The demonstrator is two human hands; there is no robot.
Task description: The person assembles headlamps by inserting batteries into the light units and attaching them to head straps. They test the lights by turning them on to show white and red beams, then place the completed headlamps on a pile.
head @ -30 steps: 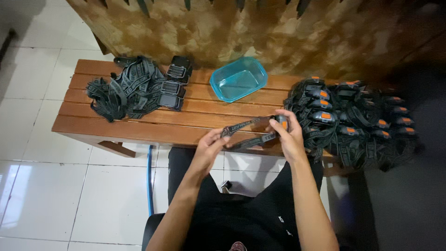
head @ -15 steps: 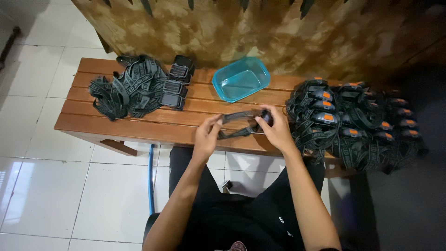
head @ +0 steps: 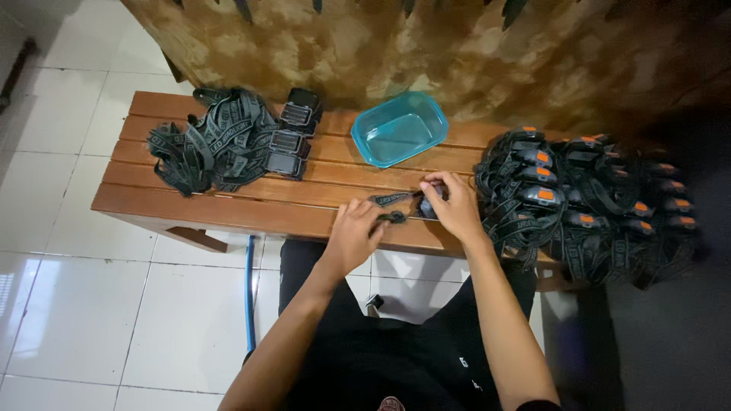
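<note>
Left hand (head: 355, 232) pinching a dark strap (head: 391, 200) at the front edge of the wooden bench (head: 228, 209), fingers closed on it. Right hand (head: 455, 207) closed around the headlamp (head: 427, 207) at the strap's other end, low over the slats. Pile of finished headlamps with orange buttons (head: 582, 202) just right of that hand. Empty teal tub (head: 400, 128) behind, near the wall. Heap of loose straps (head: 213, 141) and black lamp bodies (head: 293, 141) well off to the left.
</note>
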